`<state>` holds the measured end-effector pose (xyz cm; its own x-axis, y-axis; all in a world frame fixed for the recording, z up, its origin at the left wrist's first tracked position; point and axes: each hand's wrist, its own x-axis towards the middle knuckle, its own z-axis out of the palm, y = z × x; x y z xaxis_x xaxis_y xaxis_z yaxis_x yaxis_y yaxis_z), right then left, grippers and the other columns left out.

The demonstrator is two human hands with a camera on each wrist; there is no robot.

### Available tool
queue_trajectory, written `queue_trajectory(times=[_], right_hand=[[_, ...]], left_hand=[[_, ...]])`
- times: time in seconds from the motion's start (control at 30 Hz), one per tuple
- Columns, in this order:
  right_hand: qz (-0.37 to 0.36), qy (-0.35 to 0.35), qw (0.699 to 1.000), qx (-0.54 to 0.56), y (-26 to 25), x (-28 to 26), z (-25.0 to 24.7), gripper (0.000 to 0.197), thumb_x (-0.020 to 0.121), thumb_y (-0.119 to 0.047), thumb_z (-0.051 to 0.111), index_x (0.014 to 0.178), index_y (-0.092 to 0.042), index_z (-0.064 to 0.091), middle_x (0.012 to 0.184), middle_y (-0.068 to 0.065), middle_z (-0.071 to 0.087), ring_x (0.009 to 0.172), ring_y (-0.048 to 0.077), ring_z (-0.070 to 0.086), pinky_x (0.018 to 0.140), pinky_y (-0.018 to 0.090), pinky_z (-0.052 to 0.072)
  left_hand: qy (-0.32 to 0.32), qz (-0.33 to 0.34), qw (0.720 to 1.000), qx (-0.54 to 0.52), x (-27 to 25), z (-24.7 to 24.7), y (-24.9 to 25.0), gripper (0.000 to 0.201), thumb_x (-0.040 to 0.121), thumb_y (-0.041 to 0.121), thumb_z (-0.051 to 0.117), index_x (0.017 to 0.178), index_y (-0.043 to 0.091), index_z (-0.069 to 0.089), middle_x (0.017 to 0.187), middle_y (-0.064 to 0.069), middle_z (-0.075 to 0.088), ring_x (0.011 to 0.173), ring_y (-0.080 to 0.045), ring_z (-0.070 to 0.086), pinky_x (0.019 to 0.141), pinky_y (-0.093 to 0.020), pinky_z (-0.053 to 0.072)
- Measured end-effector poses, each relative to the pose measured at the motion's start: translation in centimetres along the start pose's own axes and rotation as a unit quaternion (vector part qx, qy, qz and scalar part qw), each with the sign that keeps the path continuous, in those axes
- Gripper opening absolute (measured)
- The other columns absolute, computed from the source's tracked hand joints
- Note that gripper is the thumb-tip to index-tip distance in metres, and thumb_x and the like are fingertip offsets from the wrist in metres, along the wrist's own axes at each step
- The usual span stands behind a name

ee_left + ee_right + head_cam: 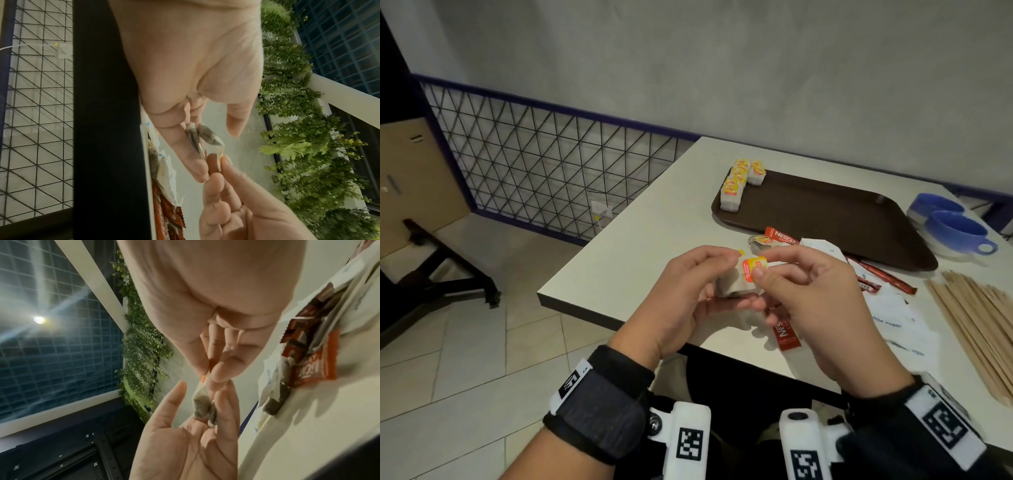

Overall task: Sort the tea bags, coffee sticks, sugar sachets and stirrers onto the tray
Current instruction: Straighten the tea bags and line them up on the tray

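Both hands, left (681,294) cradling the tea bag (736,284) and right (811,301) pinching its tag (755,269), grip it near the tray (825,212), which lies far-right.

Raised together in front, left hand (688,294) cupped palm-up, right hand (808,301) pinching with thumb and forefinger.

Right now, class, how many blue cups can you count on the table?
2. One blue cup sits just right of the brown tray, its handle toward us; the other cup stands directly behind it, partly hidden.
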<state>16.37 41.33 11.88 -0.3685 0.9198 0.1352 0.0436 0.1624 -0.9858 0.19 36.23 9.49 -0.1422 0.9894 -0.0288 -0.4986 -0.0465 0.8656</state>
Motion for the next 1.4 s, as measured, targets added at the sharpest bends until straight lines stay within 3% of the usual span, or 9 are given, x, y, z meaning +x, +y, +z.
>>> queue_trajectory(times=[0.13, 0.2, 0.33, 0.57, 0.7, 0.8, 0.9, 1.23, 1.4], right_hand=[[0.004, 0.007, 0.999, -0.035, -0.4, -0.1, -0.3, 0.013, 0.092, -0.018, 0.076, 0.104, -0.019, 0.073, 0.07, 0.01, 0.074, 0.049, 0.024, 0.063, 0.049, 0.051, 0.06], [-0.017, 0.014, 0.998, -0.066, -0.4, -0.2, -0.2, 0.012, 0.092, -0.017, 0.075, 0.104, -0.019, 0.072, 0.074, 0.004, 0.075, 0.053, 0.02, 0.068, 0.049, 0.042, 0.059], [-0.08, 0.038, 0.985, -0.149, 0.1, -0.2, 0.1, 0.013, 0.091, -0.018, 0.076, 0.097, -0.028, 0.073, 0.083, -0.012, 0.073, 0.057, 0.014, 0.07, 0.052, 0.026, 0.054], [-0.078, 0.067, 0.979, -0.179, 0.5, 0.5, 0.4, 0.017, 0.09, -0.028, 0.075, 0.106, -0.032, 0.07, 0.09, -0.01, 0.066, 0.066, 0.009, 0.061, 0.059, 0.024, 0.05], [-0.001, 0.055, 0.994, -0.097, 0.6, 0.7, 0.0, 0.012, 0.095, -0.031, 0.071, 0.106, -0.031, 0.071, 0.094, 0.002, 0.067, 0.076, 0.016, 0.064, 0.06, 0.03, 0.051], [0.079, 0.006, 0.997, 0.006, 0.8, 0.7, -0.4, 0.009, 0.094, -0.028, 0.073, 0.099, -0.022, 0.078, 0.091, 0.015, 0.072, 0.068, 0.028, 0.061, 0.059, 0.038, 0.051], [0.116, -0.035, 0.992, 0.036, 0.9, 0.7, -0.5, 0.01, 0.092, -0.024, 0.075, 0.094, -0.016, 0.081, 0.084, 0.019, 0.074, 0.068, 0.027, 0.059, 0.06, 0.037, 0.05], [0.083, -0.025, 0.996, 0.021, 0.7, 1.1, -0.7, 0.006, 0.09, -0.017, 0.077, 0.092, -0.013, 0.08, 0.076, 0.018, 0.073, 0.064, 0.025, 0.066, 0.064, 0.036, 0.053], [0.085, -0.024, 0.996, 0.01, 0.5, 1.1, -0.6, 0.013, 0.088, -0.024, 0.079, 0.095, -0.014, 0.081, 0.078, 0.014, 0.073, 0.065, 0.023, 0.065, 0.066, 0.038, 0.052]], left_hand=[[0.0, 0.005, 1.0, 0.001, 0.1, -0.2, -0.1, 0.037, 0.088, 0.004, 0.067, 0.124, -0.003, 0.061, 0.103, -0.021, 0.073, 0.085, -0.035, 0.074, 0.078, -0.034, 0.064], [0.007, 0.015, 1.0, 0.013, 0.1, -0.3, -0.4, 0.035, 0.091, -0.008, 0.063, 0.125, -0.001, 0.06, 0.091, -0.014, 0.075, 0.078, -0.03, 0.075, 0.075, -0.031, 0.064], [0.011, 0.027, 1.0, 0.013, 0.0, 0.0, -0.4, 0.036, 0.09, -0.016, 0.062, 0.124, -0.003, 0.06, 0.095, -0.016, 0.075, 0.08, -0.032, 0.075, 0.08, -0.034, 0.064], [0.016, 0.028, 0.999, 0.022, -0.1, -0.1, -0.3, 0.032, 0.09, -0.012, 0.065, 0.119, 0.0, 0.064, 0.095, -0.011, 0.076, 0.084, -0.028, 0.076, 0.08, -0.034, 0.064], [0.015, 0.026, 0.999, 0.011, -0.1, -0.2, -0.2, 0.033, 0.09, -0.012, 0.065, 0.12, 0.001, 0.064, 0.1, -0.015, 0.077, 0.088, -0.036, 0.076, 0.081, -0.034, 0.064], [0.013, 0.03, 0.999, 0.01, -0.1, -0.2, -0.2, 0.032, 0.09, -0.013, 0.064, 0.119, 0.0, 0.064, 0.099, -0.017, 0.076, 0.082, -0.031, 0.076, 0.074, -0.03, 0.065], [0.018, 0.035, 0.999, 0.038, -0.1, -0.2, -0.2, 0.031, 0.089, -0.012, 0.065, 0.115, 0.006, 0.067, 0.097, -0.016, 0.074, 0.08, -0.023, 0.073, 0.073, -0.027, 0.062], [0.015, 0.043, 0.995, 0.09, -0.5, 0.3, -0.1, 0.028, 0.093, -0.003, 0.066, 0.121, -0.001, 0.063, 0.074, 0.0, 0.073, 0.066, -0.012, 0.072, 0.062, -0.021, 0.058], [0.028, 0.049, 0.993, 0.103, -0.4, 0.2, -0.3, 0.027, 0.092, -0.003, 0.068, 0.119, -0.001, 0.064, 0.079, -0.004, 0.071, 0.065, -0.012, 0.07, 0.062, -0.02, 0.057]])
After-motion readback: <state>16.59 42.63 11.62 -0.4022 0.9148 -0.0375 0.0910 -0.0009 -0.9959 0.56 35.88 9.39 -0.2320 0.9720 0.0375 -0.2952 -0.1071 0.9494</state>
